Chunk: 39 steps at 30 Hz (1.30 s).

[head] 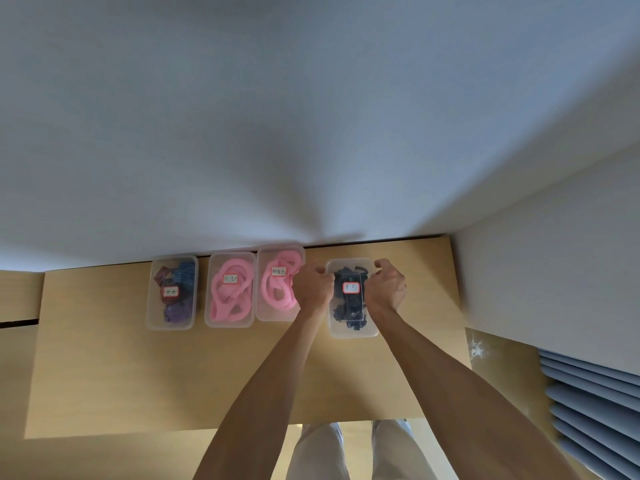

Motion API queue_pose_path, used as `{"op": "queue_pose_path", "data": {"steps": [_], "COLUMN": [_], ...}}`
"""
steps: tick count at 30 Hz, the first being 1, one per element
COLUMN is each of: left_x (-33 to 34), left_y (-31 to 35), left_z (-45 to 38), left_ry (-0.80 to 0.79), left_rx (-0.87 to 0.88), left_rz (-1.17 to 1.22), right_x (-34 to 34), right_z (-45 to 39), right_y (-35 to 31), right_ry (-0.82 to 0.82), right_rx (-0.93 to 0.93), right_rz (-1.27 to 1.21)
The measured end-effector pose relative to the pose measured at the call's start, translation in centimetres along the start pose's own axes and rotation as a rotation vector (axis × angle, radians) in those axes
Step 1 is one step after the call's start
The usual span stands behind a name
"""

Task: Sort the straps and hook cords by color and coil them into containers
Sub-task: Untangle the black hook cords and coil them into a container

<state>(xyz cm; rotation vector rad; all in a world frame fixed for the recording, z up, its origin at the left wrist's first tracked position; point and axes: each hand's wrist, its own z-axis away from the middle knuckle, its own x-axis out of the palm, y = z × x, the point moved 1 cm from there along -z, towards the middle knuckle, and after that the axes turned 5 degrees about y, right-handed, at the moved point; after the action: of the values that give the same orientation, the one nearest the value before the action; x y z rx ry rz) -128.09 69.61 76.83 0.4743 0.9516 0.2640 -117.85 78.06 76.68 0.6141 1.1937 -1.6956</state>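
Hands on the far-right container [352, 327], one at each side near its far end: left hand [312, 285] curled against the left wall, right hand [387, 284] curled over the right rim, both apparently gripping the tub with black straps [348, 308] inside. Best done by pushing evenly from both sides, keeping the tub flat on the desk [138, 375] and square with the row, closing the gap to the neighbouring pink tub [277, 315] without knocking it. Counted: four clear containers, each with a red-bordered label; two with pink cords [228, 296], one with mixed dark red, blue and purple pieces [175, 289], one with black. Nothing loose on the desk, so sorting looks nearly finished.
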Motion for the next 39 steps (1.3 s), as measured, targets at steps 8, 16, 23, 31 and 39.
{"op": "queue_pose_path", "data": {"steps": [8,16,23,31,39], "left_x": [0.1,0.1,0.8,1.3,0.8], "left_y": [0.7,0.2,0.2,-0.5,-0.8], "left_z": [-0.9,-0.7,0.0,0.0,-0.9], "left_ry": [-0.039,-0.101,-0.043,-0.047,0.024], "left_rx": [0.006,0.078,0.062,0.054,-0.011], "left_rz": [-0.011,0.062,0.037,0.068,0.203], "right_x": [0.3,1.0,1.3,1.4,1.3], "right_z": [0.1,0.3,0.5,0.8,1.0], "right_y": [-0.4,0.1,0.0,-0.2,0.0], "right_ry": [-0.088,-0.058,-0.052,-0.037,0.003], "right_rx": [-0.047,-0.076,-0.067,-0.066,-0.068], "right_rz": [-0.023,-0.003,-0.003,0.024,0.011]}}
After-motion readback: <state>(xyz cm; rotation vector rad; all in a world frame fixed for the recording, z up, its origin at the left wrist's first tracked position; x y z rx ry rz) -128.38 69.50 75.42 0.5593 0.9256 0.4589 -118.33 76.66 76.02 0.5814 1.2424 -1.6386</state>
